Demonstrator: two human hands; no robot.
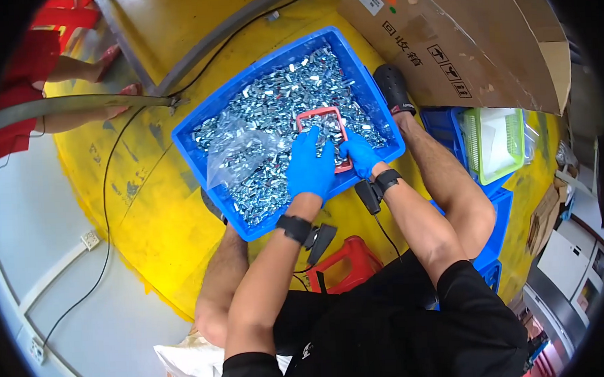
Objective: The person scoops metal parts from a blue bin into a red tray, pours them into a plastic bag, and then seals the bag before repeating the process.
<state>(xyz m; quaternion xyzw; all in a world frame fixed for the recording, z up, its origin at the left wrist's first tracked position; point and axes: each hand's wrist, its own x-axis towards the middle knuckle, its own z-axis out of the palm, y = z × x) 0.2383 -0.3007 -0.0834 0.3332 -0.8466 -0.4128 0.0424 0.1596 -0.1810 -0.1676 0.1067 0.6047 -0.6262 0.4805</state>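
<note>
A large blue bin (187, 160) holds a heap of small shiny metal parts (271, 99). Partly sunk in the heap near the bin's right side is a small red tray (320, 111) with some metal parts in it. My right hand (360, 153), in a blue glove, grips the tray's right edge. Over the tray's left side lies my left hand (311, 164), also gloved in blue. Its fingers stretch forward and apart at the parts, and their tips are partly hidden. A clear plastic bag (236, 151) rests on the heap to the left.
A big cardboard box (457, 47) stands at the far right. Beside my right leg are a green basket (495, 143) and blue bins (496, 227). A red plastic stool (349, 264) shows below the bin. At upper left, another person's legs (74, 67) appear near a metal frame and a black cable (106, 177).
</note>
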